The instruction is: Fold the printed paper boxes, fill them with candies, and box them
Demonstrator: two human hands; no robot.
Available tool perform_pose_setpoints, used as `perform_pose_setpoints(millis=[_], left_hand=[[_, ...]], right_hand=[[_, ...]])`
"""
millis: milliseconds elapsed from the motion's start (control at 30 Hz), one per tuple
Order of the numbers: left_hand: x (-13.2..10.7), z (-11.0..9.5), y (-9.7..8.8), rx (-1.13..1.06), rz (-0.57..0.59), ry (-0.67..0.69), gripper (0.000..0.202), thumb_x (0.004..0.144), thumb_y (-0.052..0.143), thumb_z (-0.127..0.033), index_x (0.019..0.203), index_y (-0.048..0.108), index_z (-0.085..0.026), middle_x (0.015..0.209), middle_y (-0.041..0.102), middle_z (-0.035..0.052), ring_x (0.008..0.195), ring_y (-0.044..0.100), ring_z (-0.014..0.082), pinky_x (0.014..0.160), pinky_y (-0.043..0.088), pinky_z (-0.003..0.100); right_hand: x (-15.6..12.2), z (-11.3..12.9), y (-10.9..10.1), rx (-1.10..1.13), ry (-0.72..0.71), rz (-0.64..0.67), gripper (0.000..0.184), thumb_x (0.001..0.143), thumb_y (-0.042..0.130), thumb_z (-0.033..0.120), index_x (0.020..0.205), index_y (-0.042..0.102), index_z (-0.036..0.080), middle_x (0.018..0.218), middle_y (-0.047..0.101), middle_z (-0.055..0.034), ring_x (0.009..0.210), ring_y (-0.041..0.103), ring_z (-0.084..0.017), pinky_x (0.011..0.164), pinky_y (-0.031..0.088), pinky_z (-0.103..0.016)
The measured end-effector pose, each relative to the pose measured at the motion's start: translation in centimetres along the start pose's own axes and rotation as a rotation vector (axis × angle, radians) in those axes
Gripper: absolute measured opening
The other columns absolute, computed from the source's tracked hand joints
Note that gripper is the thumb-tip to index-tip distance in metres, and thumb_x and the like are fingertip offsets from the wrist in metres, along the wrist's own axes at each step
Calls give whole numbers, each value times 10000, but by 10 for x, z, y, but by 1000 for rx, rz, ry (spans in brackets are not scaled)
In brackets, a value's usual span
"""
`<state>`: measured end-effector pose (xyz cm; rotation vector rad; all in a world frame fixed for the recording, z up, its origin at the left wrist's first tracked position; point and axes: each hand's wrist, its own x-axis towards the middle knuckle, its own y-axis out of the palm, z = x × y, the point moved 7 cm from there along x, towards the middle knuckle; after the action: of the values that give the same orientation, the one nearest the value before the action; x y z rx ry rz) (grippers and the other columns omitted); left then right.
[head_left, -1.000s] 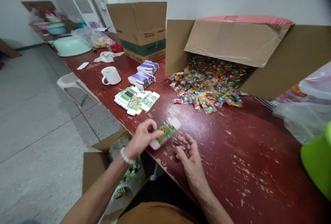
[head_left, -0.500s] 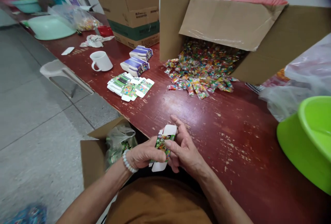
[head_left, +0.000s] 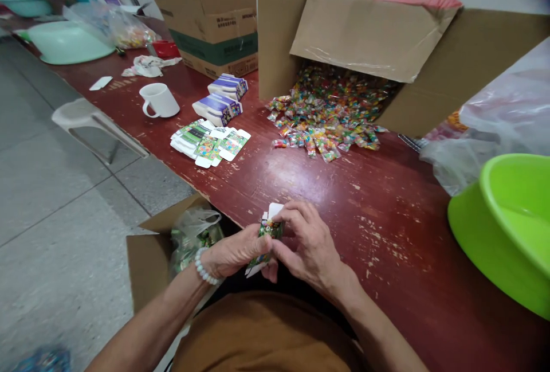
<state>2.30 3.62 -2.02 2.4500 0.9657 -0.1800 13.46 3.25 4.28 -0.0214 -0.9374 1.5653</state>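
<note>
A small green printed carton (head_left: 266, 228) with white end flaps is between my hands, above the table's near edge. My left hand (head_left: 238, 251), with a beaded bracelet at its wrist, grips the carton from the left, thumb across its front. My right hand (head_left: 313, 246) has its bent fingers on the upper flap and its thumb at the carton's side. The lower flap sticks out beneath. Farther off on the table lies a stack of flat green cartons (head_left: 210, 141). Small wrapped candies (head_left: 326, 114) spill from a large cardboard box (head_left: 365, 34).
A white mug (head_left: 160, 101) and purple-and-white carton bundles (head_left: 218, 109) stand at the back left. On the right is a lime-green basin (head_left: 485, 228). An open box (head_left: 148, 274) holding a plastic bag (head_left: 195, 234) sits below the table edge, beside a white stool (head_left: 81, 113).
My right fingers have closed from stretched out to bent over the carton's upper flap. The carton has turned so its side shows more. The view has shifted slightly.
</note>
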Motion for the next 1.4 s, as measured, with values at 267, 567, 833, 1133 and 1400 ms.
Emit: perform_pose_setpoints(millis=[267,567,833,1133,1400], left_hand=[[5,5,4,74,117,-142,682,682,652,-781,906,646,-137,781,669,54,541,648,141,576,493,256],[11,11,5,-12,146,-269,513,686,781,-613,783,646,-128,687,700,60,506,660,154,498,509,240],[11,1,-9,49,-122,-98,332,740,788,-404,851,688,-107,719,706,62,564,666,154,565,530,261],[2,-15,-16,188,-484,229,484,802,739,-315,1223,525,-210,1118,717,56,1000,678,197,878,538,314],[-10,-13,-11,173,-680,394,512,825,722,-285,1271,472,-263,1201,704,49,1018,695,177,875,548,278]], right_hand=[[1,-18,-3,202,158,230,132,864,620,181,737,600,212,705,603,10,594,529,-115,568,401,-240],[-9,-36,16,533,390,433,184,887,629,344,812,518,218,700,621,26,599,533,-118,565,413,-238],[-14,-53,12,356,518,-40,245,800,711,348,1004,669,220,868,642,-22,671,552,-144,651,465,-287],[-16,-62,11,409,560,-41,216,904,602,400,935,681,201,854,703,-38,747,616,-177,728,490,-315],[-22,-54,26,860,613,-250,287,858,689,371,1100,604,244,985,712,-20,879,662,-171,788,521,-291]])
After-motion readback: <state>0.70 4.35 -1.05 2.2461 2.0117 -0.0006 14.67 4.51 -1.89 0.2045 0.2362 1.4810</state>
